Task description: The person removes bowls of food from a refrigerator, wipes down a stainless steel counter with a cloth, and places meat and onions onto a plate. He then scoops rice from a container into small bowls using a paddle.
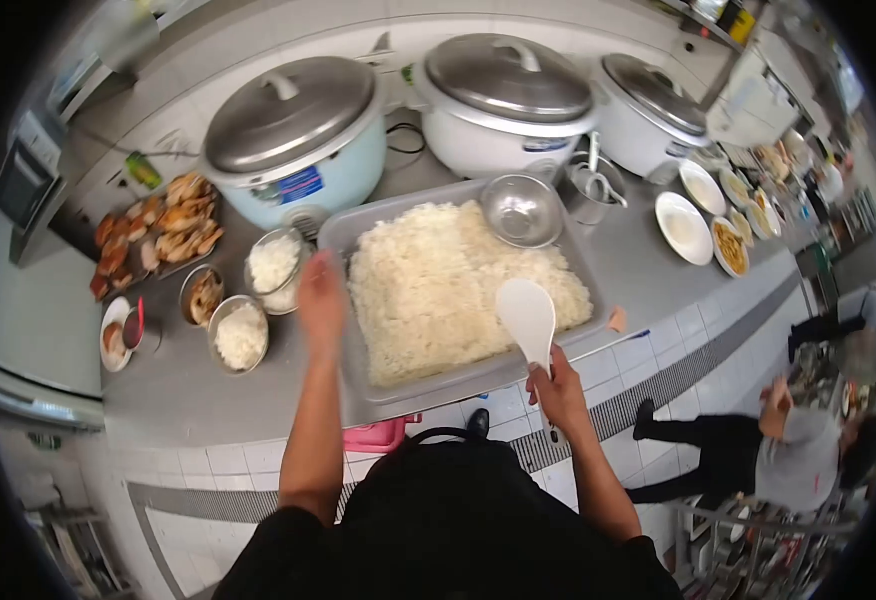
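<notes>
My right hand is closed around the handle of a white rice paddle, whose broad blade overlaps the front right of the rice. The cooked rice fills a large grey tray in front of me. A steel bowl rests on the rice at the back right corner. Smeared by motion, my left hand is at the tray's left edge, beside metal bowls of rice; its fingers are not clear. Closer to me stands another bowl of rice.
Three large lidded rice cookers line the back of the steel counter. Roasted meat pieces lie on a tray at left. A metal pot with utensils and several dishes are at right. Another person stands farther right.
</notes>
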